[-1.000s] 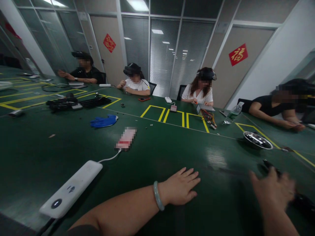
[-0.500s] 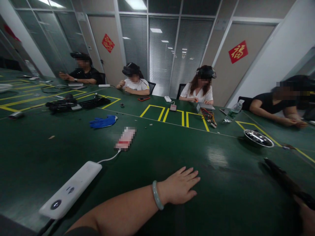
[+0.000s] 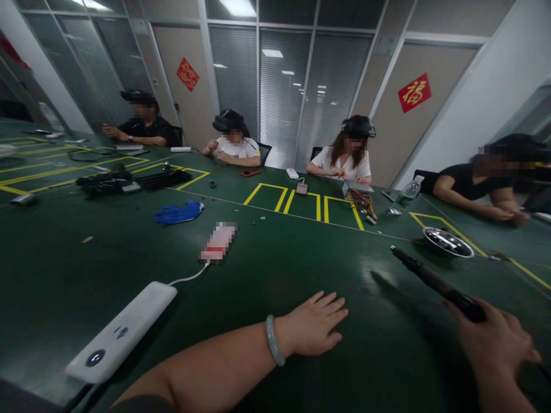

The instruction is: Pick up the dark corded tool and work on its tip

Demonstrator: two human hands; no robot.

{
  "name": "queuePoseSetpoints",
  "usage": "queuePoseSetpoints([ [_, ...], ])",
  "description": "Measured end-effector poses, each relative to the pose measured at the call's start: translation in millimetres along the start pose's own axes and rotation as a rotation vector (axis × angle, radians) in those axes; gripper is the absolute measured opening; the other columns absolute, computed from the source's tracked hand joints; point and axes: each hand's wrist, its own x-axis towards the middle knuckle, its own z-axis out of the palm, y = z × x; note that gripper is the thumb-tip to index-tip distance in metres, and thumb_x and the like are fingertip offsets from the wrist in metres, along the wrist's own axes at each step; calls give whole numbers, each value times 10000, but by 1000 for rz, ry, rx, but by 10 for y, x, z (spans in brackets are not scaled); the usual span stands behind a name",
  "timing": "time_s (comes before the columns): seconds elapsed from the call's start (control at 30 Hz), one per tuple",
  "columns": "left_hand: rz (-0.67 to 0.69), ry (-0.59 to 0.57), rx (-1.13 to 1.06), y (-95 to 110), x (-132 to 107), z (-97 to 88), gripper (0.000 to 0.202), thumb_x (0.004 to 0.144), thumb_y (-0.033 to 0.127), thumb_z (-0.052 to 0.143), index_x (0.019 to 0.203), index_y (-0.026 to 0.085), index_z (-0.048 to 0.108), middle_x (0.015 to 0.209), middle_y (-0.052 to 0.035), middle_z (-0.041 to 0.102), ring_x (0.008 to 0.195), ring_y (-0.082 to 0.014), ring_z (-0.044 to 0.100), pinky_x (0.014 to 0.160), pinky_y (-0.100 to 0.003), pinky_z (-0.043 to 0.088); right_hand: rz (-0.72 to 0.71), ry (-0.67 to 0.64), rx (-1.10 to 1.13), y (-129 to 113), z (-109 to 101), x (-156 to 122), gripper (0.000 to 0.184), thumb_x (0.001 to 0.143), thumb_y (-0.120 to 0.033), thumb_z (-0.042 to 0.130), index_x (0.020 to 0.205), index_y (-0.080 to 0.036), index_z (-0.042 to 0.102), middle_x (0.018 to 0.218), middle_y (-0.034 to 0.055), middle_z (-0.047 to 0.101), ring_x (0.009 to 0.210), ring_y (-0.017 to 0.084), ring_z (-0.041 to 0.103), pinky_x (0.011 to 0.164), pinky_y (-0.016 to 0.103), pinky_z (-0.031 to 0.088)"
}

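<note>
My left hand (image 3: 316, 327) lies flat, palm down, on the dark green table (image 3: 258, 269), its fingers spread and nothing in it. A pale green bangle (image 3: 274, 341) circles that wrist. On the right, my right hand (image 3: 495, 341) is wrapped round a long black stick-shaped tool (image 3: 430, 280), whose exact kind I cannot make out. The tool slants up and to the left above the tabletop, narrowing to a small light tip, and casts a shadow below. Part of its rear end is hidden by the hand.
A white power strip (image 3: 124, 332) is cabled to a phone (image 3: 218, 241) on the left. Beyond lie a blue glove (image 3: 179, 213), black gear (image 3: 129, 179), a metal bowl (image 3: 448, 242), a bottle (image 3: 406, 196) and a metal box with wires (image 3: 358, 188). Several people sit across the table.
My right hand has come in from the right edge with the black tool, moving left and up over the table. My left hand has stayed flat in place.
</note>
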Motion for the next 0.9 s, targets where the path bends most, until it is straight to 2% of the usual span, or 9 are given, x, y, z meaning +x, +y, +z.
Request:
queuePoseSetpoints([
  [0.07,26,4,13,1,19,15,558,984,390,309,1481,140,265,1557,-104,207,1449,-233,135,1167,-434,194,-56,-53,30,-463,29,-157,590,785,-696,460,1149,-269,643,1126,185,577,1070,429,487,782,587,337],
  [0.2,187,-9,84,32,62,14,487,972,276,332,1437,134,357,1514,-86,333,1420,-199,248,1158,-373,246,-335,-180,173,-1339,7,-599,420,838,-544,511,1171,-304,597,1109,100,602,1024,349,528,804,497,370],
  [0.37,311,-51,102,101,86,-47,380,906,224,413,1252,242,570,1264,-11,615,1143,-175,580,889,-291,497,-493,-352,282,-1873,-26,-1129,340,803,-410,590,1130,-320,607,1111,47,598,1021,301,528,833,472,361],
  [0.43,322,-66,113,108,91,-54,349,875,219,448,1175,269,620,1116,4,686,1011,-176,639,773,-289,520,-518,-384,297,-1943,-30,-1249,336,799,-372,602,1132,-324,606,1123,47,590,1036,303,515,852,483,354],
  [0.53,326,-76,121,98,100,-37,340,850,215,476,1139,281,644,1008,6,716,929,-184,658,723,-298,510,-526,-445,316,-1980,-38,-1324,346,804,-329,602,1150,-323,595,1145,49,573,1061,302,505,894,498,348],
  [0.67,326,-67,63,95,98,-30,362,839,196,496,1157,291,641,1041,19,713,936,-175,659,759,-287,500,-543,-591,381,-1965,-85,-1329,444,841,-308,554,1282,-314,509,1229,50,522,1136,270,489,968,473,352],
  [0.8,327,-24,-30,113,84,-69,355,840,163,499,1143,275,645,1058,22,708,964,-148,654,863,-261,483,-554,-689,450,-1811,-277,-1186,644,885,-350,507,1474,-295,252,1438,66,340,1307,241,358,1064,425,313],
  [0.83,333,0,-50,116,84,-78,358,839,148,498,1144,266,643,1070,17,704,996,-144,645,898,-256,471,-546,-701,438,-1734,-357,-1113,648,890,-364,503,1479,-289,244,1453,68,321,1318,238,347,1071,414,310],
  [0.9,343,53,-72,123,88,-89,356,841,121,494,1142,245,639,1100,4,693,1065,-145,616,949,-261,446,-522,-717,359,-1527,-542,-945,556,890,-394,514,1418,-285,375,1406,72,379,1273,245,403,1055,398,331],
])
